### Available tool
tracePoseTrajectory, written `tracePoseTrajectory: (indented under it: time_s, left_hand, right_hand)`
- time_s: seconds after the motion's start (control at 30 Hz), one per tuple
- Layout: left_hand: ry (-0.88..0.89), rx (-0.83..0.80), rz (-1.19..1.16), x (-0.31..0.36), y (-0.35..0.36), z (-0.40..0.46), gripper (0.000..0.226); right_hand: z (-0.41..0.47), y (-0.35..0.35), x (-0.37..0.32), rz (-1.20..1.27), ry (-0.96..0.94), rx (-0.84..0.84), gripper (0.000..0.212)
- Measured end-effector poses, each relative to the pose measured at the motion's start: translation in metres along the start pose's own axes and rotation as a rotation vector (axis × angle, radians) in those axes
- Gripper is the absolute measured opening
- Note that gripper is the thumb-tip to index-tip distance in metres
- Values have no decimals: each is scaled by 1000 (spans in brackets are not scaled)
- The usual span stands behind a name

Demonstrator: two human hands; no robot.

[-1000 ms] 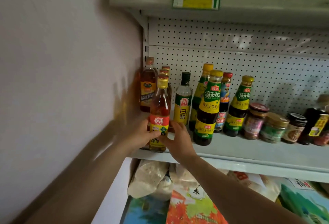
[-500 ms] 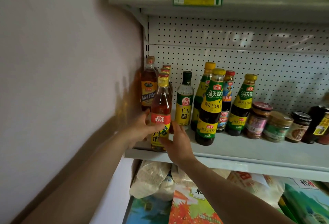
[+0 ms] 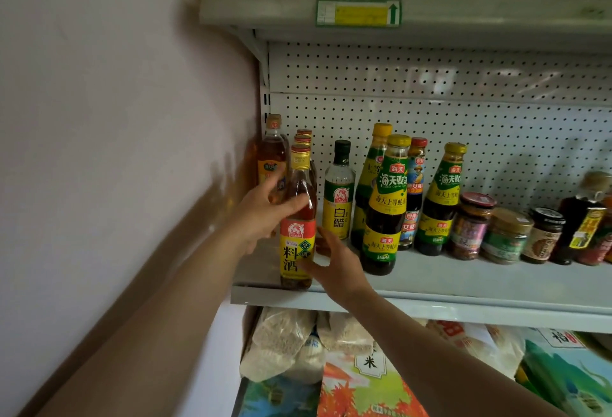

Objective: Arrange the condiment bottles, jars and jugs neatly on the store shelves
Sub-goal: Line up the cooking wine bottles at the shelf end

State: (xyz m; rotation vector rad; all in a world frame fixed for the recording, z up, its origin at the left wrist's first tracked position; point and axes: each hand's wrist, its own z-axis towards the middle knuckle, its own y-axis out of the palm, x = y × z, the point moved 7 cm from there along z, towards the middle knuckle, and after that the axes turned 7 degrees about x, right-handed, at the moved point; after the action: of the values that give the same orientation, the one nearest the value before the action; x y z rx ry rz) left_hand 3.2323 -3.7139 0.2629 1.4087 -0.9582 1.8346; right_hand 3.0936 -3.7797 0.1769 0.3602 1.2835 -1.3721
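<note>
A cooking wine bottle point(image 3: 295, 248) with amber liquid, a gold cap and a red-and-yellow label stands at the front left of the grey shelf point(image 3: 470, 284). My left hand point(image 3: 265, 214) holds its shoulder, thumb laid across the front. My right hand point(image 3: 336, 262) is beside the bottle's lower right, fingers spread and relaxed, thumb touching the label. Behind it stand more amber bottles point(image 3: 272, 158). To the right are a white vinegar bottle point(image 3: 338, 198), oyster sauce bottles point(image 3: 385, 204) and several jars point(image 3: 506, 234).
A pale wall point(image 3: 116, 118) closes off the shelf on the left. A perforated back panel point(image 3: 430, 85) sits behind the bottles, with an upper shelf point(image 3: 364, 12) overhead. Bags of rice and grain point(image 3: 364, 367) fill the shelf below.
My left hand slid from the bottle's label up to its shoulder. My right hand let go of the lower label and opened. The bottle stayed at the shelf's front left.
</note>
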Motion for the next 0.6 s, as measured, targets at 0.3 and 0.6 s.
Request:
tracePoseTrajectory:
  time_s: [0.3,0.6]
  left_hand:
    - [189,2,1,58,-6,29,55]
    - [281,-61,159,75,-5,34,53]
  right_hand:
    - [-13,11,12,-55,17,75,53]
    - [-5,15,12,-70,-4,96,50]
